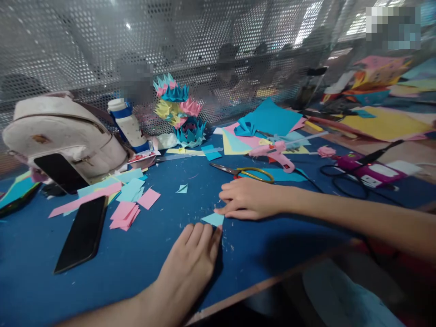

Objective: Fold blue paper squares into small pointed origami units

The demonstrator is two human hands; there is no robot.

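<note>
A small light blue folded paper (214, 220) lies flat on the blue table (136, 281). My left hand (195, 252) touches its lower right corner, fingers bent and close together. From the right, my right hand (247, 198) presses a fingertip at the paper's upper right edge, with its fingers slightly apart. Beyond the right hand are scissors with yellow handles (257, 173). Another small light blue folded piece (181, 188) rests farther back. Pink paper squares (125, 215) and light blue squares (131, 190) are piled to the left.
A black phone (83, 234) lies at the left, another phone (61, 172) leans on a white backpack (64, 131). A bottle (127, 125) and stacked paper flowers (180, 111) stand behind. At the right are a pink glue gun (275, 155), cables and a purple power strip (369, 170).
</note>
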